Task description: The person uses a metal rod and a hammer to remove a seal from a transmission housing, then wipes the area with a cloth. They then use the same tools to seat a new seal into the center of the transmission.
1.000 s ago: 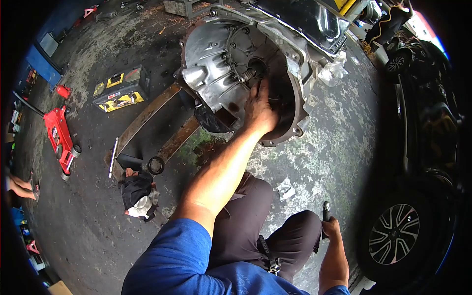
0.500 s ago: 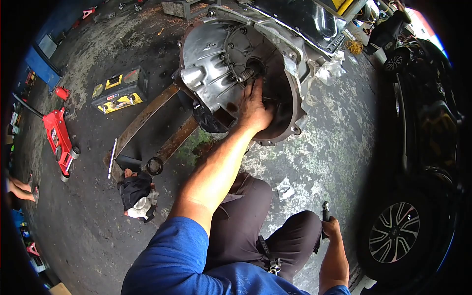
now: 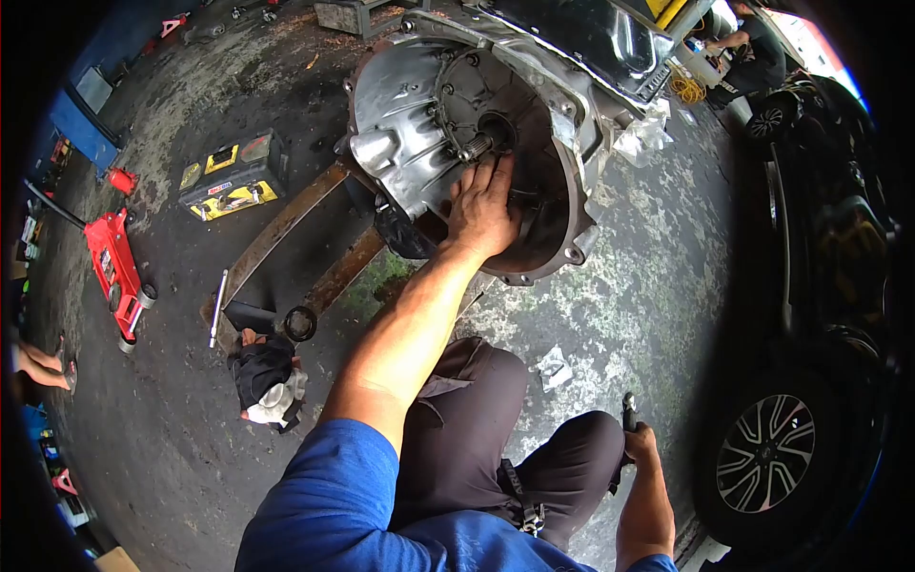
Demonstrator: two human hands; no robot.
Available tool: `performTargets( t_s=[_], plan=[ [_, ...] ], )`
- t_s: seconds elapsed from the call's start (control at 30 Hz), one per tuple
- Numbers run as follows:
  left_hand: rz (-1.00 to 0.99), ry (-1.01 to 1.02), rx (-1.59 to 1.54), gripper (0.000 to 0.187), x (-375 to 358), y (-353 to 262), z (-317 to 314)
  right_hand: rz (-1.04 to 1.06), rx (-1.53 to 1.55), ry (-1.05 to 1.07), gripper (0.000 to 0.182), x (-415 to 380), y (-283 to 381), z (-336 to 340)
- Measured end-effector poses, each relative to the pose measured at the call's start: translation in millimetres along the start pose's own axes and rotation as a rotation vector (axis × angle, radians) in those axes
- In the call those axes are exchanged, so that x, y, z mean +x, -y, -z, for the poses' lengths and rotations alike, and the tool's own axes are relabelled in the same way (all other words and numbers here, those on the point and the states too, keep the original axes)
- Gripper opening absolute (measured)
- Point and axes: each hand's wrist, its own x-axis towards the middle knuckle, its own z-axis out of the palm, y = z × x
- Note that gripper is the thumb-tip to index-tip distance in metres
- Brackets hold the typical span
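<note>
My left hand reaches into the bell housing of a gearbox, its fingers stretched out and pointing up at the hub just below the splined input shaft. Nothing shows in its grasp. The housing is bare metal, shiny on the left and darker on the right. Down by my right knee, my right hand is closed around a ratchet, its metal head sticking up above the fist.
A rusty metal stand extends from beneath the housing, with bunched cloths and a metal bar at its near end. Left are a toolbox and a red floor jack. A dark car flanks the right; a person is behind it.
My left hand has shifted slightly left inside the housing, its fingers more spread. The person at the upper right has moved, and an arm now shows. My right hand stays with the ratchet.
</note>
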Motion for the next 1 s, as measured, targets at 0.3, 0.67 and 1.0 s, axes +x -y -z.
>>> performTargets(
  t_s=[0.3,0.67,1.0],
  plan=[
    [-0.022,-0.058,-0.044,0.08,0.7,2.5,-2.0,-0.007,0.002,0.015,0.052,-4.7,10.3,4.0],
    [0.008,-0.057,-0.174,0.077,4.3,1.5,1.9,0.006,0.036,0.018,0.055,0.1,3.5,-4.0],
    [0.018,-0.082,-0.183,0.081,4.4,4.1,-4.3,0.013,0.022,0.017,0.057,-1.8,1.4,-4.7]
  ],
)
